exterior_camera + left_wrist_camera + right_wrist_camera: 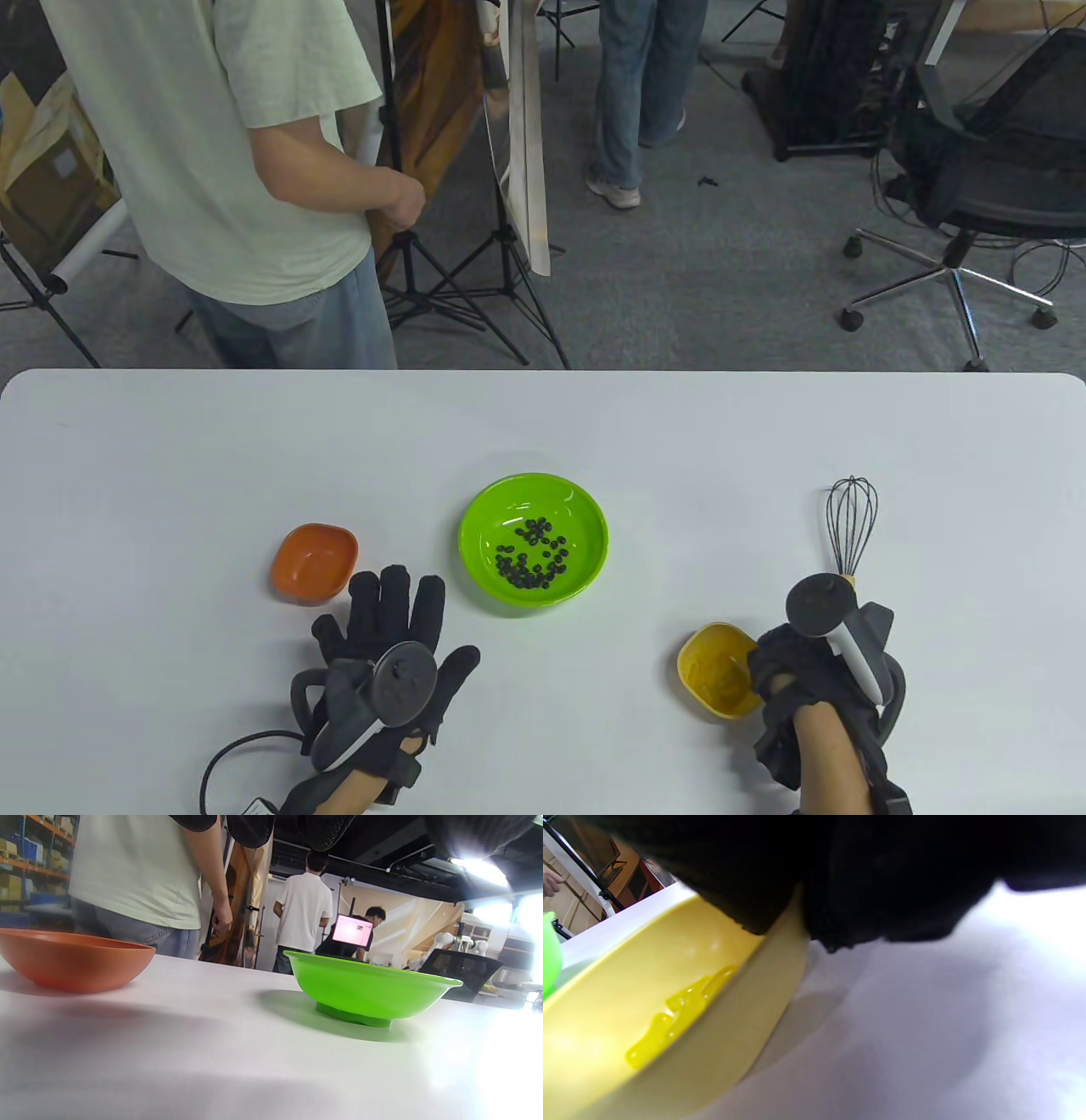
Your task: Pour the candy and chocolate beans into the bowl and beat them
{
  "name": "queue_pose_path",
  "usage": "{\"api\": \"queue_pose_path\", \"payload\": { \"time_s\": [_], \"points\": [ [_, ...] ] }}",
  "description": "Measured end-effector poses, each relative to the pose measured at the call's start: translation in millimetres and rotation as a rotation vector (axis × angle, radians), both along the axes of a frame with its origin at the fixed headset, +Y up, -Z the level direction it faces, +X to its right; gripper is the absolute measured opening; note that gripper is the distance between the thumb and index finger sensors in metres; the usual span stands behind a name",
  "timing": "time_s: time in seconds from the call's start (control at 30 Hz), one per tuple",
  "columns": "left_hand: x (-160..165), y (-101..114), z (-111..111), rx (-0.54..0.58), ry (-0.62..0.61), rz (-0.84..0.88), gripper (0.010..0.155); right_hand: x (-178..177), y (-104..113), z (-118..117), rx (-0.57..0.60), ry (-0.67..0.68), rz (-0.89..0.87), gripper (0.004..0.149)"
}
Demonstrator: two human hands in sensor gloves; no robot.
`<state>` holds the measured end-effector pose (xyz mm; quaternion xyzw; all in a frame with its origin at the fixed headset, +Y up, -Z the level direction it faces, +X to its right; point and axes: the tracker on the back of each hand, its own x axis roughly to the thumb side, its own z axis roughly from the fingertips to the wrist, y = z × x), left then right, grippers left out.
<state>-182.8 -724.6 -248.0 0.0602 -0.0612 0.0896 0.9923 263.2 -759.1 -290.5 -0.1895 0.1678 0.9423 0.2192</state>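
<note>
A green bowl [534,540] [370,988] sits mid-table with several dark chocolate beans [532,555] in it. To its left stands a small orange bowl [314,563] [72,960], which looks empty. My left hand [392,628] lies flat on the table just right of the orange bowl, fingers spread and straight, holding nothing. My right hand [780,671] grips the right rim of a small yellow bowl [718,670] [649,1014]; in the right wrist view, yellow candy [678,1014] lies inside it. A black whisk [851,524] lies beyond my right hand.
The white table [170,475] runs to a far edge, where a person in a pale shirt [229,144] stands. Tripod stands and an office chair [984,187] are on the floor past it.
</note>
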Motion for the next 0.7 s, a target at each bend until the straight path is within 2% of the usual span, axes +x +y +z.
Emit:
{"api": "queue_pose_path", "payload": {
  "time_s": [0.37, 0.7],
  "points": [
    [0.2, -1.1, 0.3, -0.006, -0.004, -0.005, 0.086, -3.7, 1.7, -3.6, 0.09, 0.0, -0.085, 0.042],
    [-4.0, 1.2, 1.6, -0.004, -0.003, 0.008, 0.086, -31.8, 25.2, -15.1, 0.186, 0.048, -0.072, 0.041]
  ]
}}
